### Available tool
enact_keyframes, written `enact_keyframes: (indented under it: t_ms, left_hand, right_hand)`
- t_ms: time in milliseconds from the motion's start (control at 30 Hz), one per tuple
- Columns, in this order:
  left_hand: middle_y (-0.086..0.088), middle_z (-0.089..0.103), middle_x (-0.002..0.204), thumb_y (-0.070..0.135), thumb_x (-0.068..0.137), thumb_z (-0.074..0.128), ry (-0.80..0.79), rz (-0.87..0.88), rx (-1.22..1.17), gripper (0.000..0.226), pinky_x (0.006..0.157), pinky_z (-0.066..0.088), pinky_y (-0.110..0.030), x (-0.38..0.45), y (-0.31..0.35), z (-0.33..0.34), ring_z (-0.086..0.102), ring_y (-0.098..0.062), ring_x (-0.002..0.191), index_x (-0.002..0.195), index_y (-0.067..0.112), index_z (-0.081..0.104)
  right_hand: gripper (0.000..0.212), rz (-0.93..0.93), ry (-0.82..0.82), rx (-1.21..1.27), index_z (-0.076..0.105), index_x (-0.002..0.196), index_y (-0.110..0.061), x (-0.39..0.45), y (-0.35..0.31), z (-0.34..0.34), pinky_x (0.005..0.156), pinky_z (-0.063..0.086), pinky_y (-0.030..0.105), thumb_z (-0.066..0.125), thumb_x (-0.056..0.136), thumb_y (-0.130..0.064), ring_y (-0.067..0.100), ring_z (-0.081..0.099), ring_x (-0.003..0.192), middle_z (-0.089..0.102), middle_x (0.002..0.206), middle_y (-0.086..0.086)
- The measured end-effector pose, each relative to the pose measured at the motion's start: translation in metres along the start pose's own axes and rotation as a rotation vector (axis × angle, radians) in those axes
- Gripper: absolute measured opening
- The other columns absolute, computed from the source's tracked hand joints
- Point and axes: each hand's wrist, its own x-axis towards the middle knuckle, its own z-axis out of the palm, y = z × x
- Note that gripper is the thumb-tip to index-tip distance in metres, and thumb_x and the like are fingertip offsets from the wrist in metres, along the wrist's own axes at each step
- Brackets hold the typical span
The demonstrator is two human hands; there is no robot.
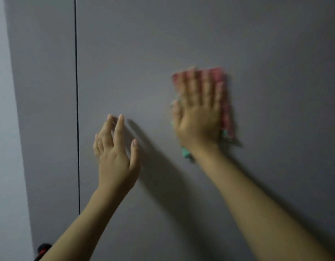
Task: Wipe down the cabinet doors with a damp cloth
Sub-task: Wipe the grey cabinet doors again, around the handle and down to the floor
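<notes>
Two bare hands work at a tall grey cabinet door, and only the right hand carries the cloth. That cloth is red-patterned with a green edge showing below the wrist; it lies flat against the door's middle, well to the right of the dark vertical seam that divides this door from the narrower panel at the left edge. The right hand lies open on it, palm flat, fingers straight and slightly spread, pressing rather than pinching; motion blur softens their outline. The left hand is raised beside the seam, fingers straight and loosely fanned, thumb apart, holding nothing; whether its fingertips touch the door or hover just off it I cannot tell

Judging by its look, the cloth is light, soft and limp, so it will bunch or slide out from under the palm unless pressure stays even across the whole folded pad. Being damp it should cling a little to the smooth face, which helps. Best hold is the one shown: flat palm over its centre, fingers reaching toward the upper edge. The door itself looks stiff and slick, likely to show streaks if the strokes do not overlap

A small dark object with red on it sits at the lower left corner, too blurred to name
</notes>
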Motion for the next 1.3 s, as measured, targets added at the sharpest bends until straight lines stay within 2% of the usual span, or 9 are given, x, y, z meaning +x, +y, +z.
enact_keyframes:
  t_ms: [167, 267, 433, 567, 667, 800, 933, 1133, 1300]
  left_hand:
    - [-0.011, 0.009, 0.159, 0.048, 0.092, 0.025, -0.052, -0.011, -0.004, 0.067, 0.117, 0.007, -0.050, -0.003, -0.019, -0.006, 0.010, -0.027, 0.146, 0.151, 0.018, 0.021]
    - [-0.009, 0.007, 0.160, 0.050, 0.092, 0.024, -0.061, -0.013, -0.019, 0.067, 0.116, 0.007, -0.049, -0.006, -0.030, -0.017, 0.008, -0.026, 0.146, 0.151, 0.020, 0.020]
    - [-0.011, 0.010, 0.159, 0.047, 0.092, 0.026, -0.039, -0.045, -0.039, 0.066, 0.116, 0.009, -0.050, -0.009, -0.050, -0.028, 0.010, -0.026, 0.144, 0.151, 0.018, 0.022]
    - [-0.012, 0.014, 0.158, 0.046, 0.091, 0.029, -0.014, -0.102, -0.040, 0.067, 0.116, 0.013, -0.051, -0.008, -0.074, -0.034, 0.013, -0.025, 0.143, 0.150, 0.015, 0.023]
    - [-0.012, 0.015, 0.158, 0.045, 0.092, 0.029, -0.017, -0.119, -0.048, 0.067, 0.116, 0.013, -0.049, -0.014, -0.094, -0.041, 0.013, -0.024, 0.144, 0.151, 0.014, 0.023]
    - [-0.012, 0.015, 0.157, 0.044, 0.091, 0.030, -0.002, -0.141, -0.066, 0.066, 0.116, 0.012, -0.040, -0.017, -0.120, -0.052, 0.012, -0.023, 0.145, 0.150, 0.015, 0.023]
    - [-0.010, 0.016, 0.158, 0.045, 0.091, 0.030, 0.046, -0.177, -0.078, 0.067, 0.115, 0.010, -0.033, -0.013, -0.150, -0.062, 0.013, -0.020, 0.145, 0.151, 0.015, 0.022]
    - [-0.018, 0.028, 0.152, 0.036, 0.092, 0.034, 0.085, -0.169, -0.065, 0.063, 0.115, 0.011, -0.025, -0.014, -0.180, -0.064, 0.022, -0.024, 0.140, 0.145, 0.001, 0.032]
    - [-0.017, 0.030, 0.151, 0.029, 0.094, 0.035, 0.048, -0.118, -0.051, 0.057, 0.116, 0.011, -0.026, -0.025, -0.199, -0.072, 0.025, -0.025, 0.138, 0.143, 0.000, 0.037]
  right_hand:
    - [0.060, -0.554, -0.267, 0.084, 0.041, 0.145, -0.019, -0.096, -0.029, 0.000, 0.120, 0.003, 0.043, 0.061, 0.088, -0.028, 0.026, 0.023, 0.143, 0.034, 0.152, 0.001]
    - [0.055, -0.490, -0.250, 0.055, 0.041, 0.144, -0.025, -0.087, -0.002, -0.011, 0.120, 0.006, 0.042, 0.050, 0.091, -0.035, 0.023, 0.026, 0.142, 0.031, 0.151, -0.003]
    - [0.055, -0.078, -0.052, -0.010, 0.038, 0.146, -0.018, -0.017, -0.048, 0.006, 0.117, 0.009, 0.050, 0.042, 0.095, -0.037, 0.030, 0.024, 0.141, 0.035, 0.152, 0.005]
    - [0.051, -0.426, -0.200, 0.077, 0.040, 0.145, -0.020, -0.060, -0.120, 0.028, 0.120, 0.001, 0.046, 0.043, 0.096, -0.032, 0.025, 0.021, 0.143, 0.034, 0.153, 0.001]
    - [0.057, -0.620, -0.315, 0.124, 0.040, 0.145, -0.021, -0.097, -0.110, 0.020, 0.120, 0.006, 0.043, 0.052, 0.090, -0.025, 0.021, 0.023, 0.144, 0.032, 0.153, -0.002]
    - [0.055, -0.425, -0.206, 0.060, 0.039, 0.144, -0.024, -0.058, -0.095, 0.012, 0.119, 0.007, 0.044, 0.048, 0.091, -0.036, 0.023, 0.028, 0.140, 0.033, 0.151, -0.002]
    - [0.055, -0.207, -0.090, 0.020, 0.036, 0.147, -0.018, 0.011, -0.163, 0.040, 0.117, 0.004, 0.049, 0.040, 0.095, -0.038, 0.030, 0.025, 0.141, 0.033, 0.153, 0.005]
    - [0.053, -0.711, -0.318, 0.023, 0.033, 0.149, -0.017, -0.064, -0.235, 0.055, 0.119, -0.001, 0.044, 0.033, 0.099, -0.034, 0.025, 0.019, 0.145, 0.027, 0.156, 0.003]
    - [0.055, -0.596, -0.297, 0.083, 0.038, 0.145, -0.026, -0.063, -0.179, 0.036, 0.120, 0.006, 0.043, 0.050, 0.092, -0.035, 0.022, 0.024, 0.143, 0.032, 0.152, -0.003]
